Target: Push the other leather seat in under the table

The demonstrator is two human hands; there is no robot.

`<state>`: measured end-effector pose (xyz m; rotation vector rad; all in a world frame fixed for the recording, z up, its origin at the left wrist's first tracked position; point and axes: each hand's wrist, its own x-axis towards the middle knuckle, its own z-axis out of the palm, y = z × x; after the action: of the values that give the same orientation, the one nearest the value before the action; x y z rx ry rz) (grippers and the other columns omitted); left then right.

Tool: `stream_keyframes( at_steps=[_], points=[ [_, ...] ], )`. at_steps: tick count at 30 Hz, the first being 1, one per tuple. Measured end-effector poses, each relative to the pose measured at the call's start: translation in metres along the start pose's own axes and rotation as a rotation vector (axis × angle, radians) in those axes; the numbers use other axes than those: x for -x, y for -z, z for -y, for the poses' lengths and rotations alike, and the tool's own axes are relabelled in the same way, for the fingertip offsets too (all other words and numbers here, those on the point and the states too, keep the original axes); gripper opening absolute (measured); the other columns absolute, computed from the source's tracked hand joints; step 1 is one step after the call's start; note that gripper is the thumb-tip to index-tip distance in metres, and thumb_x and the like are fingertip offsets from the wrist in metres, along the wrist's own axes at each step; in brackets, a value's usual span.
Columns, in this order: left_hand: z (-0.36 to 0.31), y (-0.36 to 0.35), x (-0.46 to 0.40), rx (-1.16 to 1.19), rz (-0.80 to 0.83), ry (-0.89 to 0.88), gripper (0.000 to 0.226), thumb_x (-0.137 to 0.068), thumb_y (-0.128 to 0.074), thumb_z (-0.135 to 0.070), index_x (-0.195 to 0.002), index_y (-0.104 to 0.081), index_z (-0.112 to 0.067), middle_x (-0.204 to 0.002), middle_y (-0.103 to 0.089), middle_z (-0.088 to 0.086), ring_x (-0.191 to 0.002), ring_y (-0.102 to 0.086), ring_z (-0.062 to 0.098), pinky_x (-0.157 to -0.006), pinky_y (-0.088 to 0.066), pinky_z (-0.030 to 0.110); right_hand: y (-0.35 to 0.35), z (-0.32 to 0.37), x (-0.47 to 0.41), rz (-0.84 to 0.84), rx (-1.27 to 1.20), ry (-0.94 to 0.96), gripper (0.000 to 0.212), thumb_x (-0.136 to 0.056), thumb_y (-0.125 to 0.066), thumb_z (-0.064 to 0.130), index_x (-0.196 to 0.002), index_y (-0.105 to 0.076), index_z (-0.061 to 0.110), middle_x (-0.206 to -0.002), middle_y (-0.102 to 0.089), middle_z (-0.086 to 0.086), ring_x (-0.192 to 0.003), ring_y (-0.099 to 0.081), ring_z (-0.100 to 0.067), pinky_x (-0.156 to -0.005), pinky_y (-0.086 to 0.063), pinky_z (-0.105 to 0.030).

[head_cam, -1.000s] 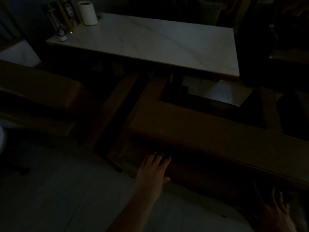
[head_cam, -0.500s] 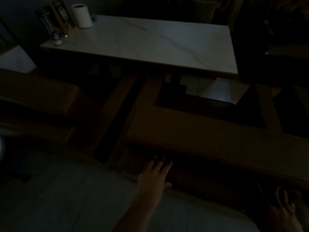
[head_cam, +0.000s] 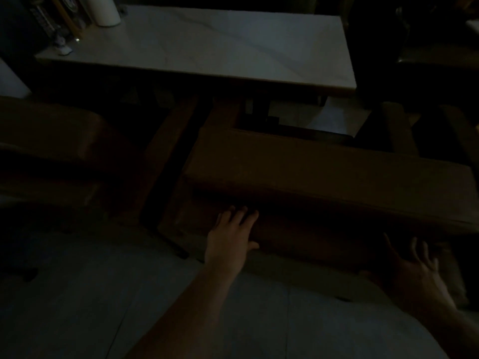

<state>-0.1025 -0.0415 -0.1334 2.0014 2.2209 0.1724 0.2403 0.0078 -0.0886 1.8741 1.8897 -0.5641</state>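
Head view, very dim: the left hand [head_cam: 232, 238] lies flat, fingers straight, against the back of a brown bench [head_cam: 324, 174], just under its padded top edge. The right hand [head_cam: 417, 268] reaches with spread, relaxed fingers toward the bench's right end, grasping nothing. Beyond stands a marble desk [head_cam: 207, 45] with a paper roll [head_cam: 106, 10].

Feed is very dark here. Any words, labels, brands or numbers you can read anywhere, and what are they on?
No text can be read.
Upright cards at the far left corner of the marble table: printed marks and a round emblem, too dark and blurred to read.
White roll beside them: no print visible.
Brown bench by the left hand and right hand: no label visible.
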Motion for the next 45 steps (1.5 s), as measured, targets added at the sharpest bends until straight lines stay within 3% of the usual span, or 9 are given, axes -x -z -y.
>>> stream_keyframes(
  at_steps=[1, 8, 14, 19, 32, 39, 45],
  points=[
    [-0.001, 0.002, 0.0, 0.006, -0.007, 0.003, 0.073, -0.085, -0.062, -0.053, -0.148, -0.029, -0.037, -0.153, -0.033, -0.007, -0.141, -0.023, 0.024, -0.107, -0.034, 0.042, -0.004, -0.001, -0.008, -0.076, 0.032, 0.004, 0.109, -0.061, -0.013, 0.092, -0.151, 0.022, 0.042, -0.163, 0.011, -0.022, -0.149, 0.008, -0.044, -0.121, -0.009, -0.058],
    [-0.002, 0.002, 0.0, 0.065, 0.029, 0.021, 0.074, -0.087, -0.062, -0.05, -0.149, -0.024, -0.037, -0.156, -0.028, -0.008, -0.144, -0.016, 0.024, -0.111, -0.03, 0.043, -0.016, -0.01, -0.015, -0.105, 0.064, 0.013, 0.103, -0.068, -0.019, 0.089, -0.145, 0.031, 0.043, -0.163, 0.014, -0.021, -0.149, 0.01, -0.042, -0.121, -0.008, -0.058],
    [-0.006, 0.005, -0.002, 0.05, 0.041, 0.038, 0.075, -0.085, -0.065, -0.048, -0.149, -0.027, -0.038, -0.155, -0.029, -0.008, -0.143, -0.018, 0.024, -0.111, -0.027, 0.042, -0.013, -0.009, -0.014, -0.115, 0.109, 0.002, 0.107, -0.056, 0.005, 0.091, -0.144, 0.035, 0.038, -0.162, 0.006, -0.027, -0.149, 0.003, -0.046, -0.12, -0.016, -0.057],
    [-0.008, 0.004, -0.005, 0.037, 0.068, 0.056, 0.075, -0.083, -0.067, -0.046, -0.147, -0.029, -0.037, -0.153, -0.034, -0.007, -0.142, -0.02, 0.025, -0.113, -0.027, 0.043, -0.006, -0.004, -0.018, -0.052, 0.187, -0.003, 0.112, -0.05, 0.009, 0.092, -0.142, 0.037, 0.036, -0.162, 0.01, -0.025, -0.15, 0.001, -0.045, -0.121, -0.013, -0.054],
    [-0.017, 0.008, -0.003, 0.014, 0.115, 0.09, 0.078, -0.086, -0.067, -0.042, -0.15, -0.024, -0.034, -0.157, -0.028, -0.003, -0.145, -0.014, 0.027, -0.115, -0.025, 0.045, -0.02, -0.012, -0.017, -0.183, 0.15, 0.048, 0.102, -0.079, -0.022, 0.087, -0.154, 0.019, 0.031, -0.161, 0.005, -0.029, -0.149, 0.004, -0.047, -0.121, -0.012, -0.058],
    [-0.03, 0.014, 0.007, -0.02, 0.212, 0.129, 0.088, -0.09, -0.058, -0.049, -0.155, -0.002, -0.028, -0.163, 0.0, 0.001, -0.148, 0.007, 0.029, -0.117, -0.019, 0.045, -0.02, -0.017, -0.016, -0.177, 0.067, 0.079, 0.103, -0.082, -0.033, 0.083, -0.155, 0.016, 0.03, -0.161, 0.01, -0.03, -0.148, 0.011, -0.047, -0.121, -0.006, -0.059],
    [-0.053, 0.015, 0.023, -0.006, 0.246, 0.174, 0.088, -0.09, -0.053, -0.056, -0.155, -0.001, -0.027, -0.163, 0.005, 0.003, -0.148, 0.009, 0.029, -0.112, -0.031, 0.046, -0.013, -0.025, -0.012, -0.14, 0.003, 0.113, 0.101, -0.086, -0.042, 0.076, -0.155, 0.014, 0.03, -0.161, 0.012, -0.027, -0.149, 0.013, -0.044, -0.122, -0.007, -0.056]
  ],
)
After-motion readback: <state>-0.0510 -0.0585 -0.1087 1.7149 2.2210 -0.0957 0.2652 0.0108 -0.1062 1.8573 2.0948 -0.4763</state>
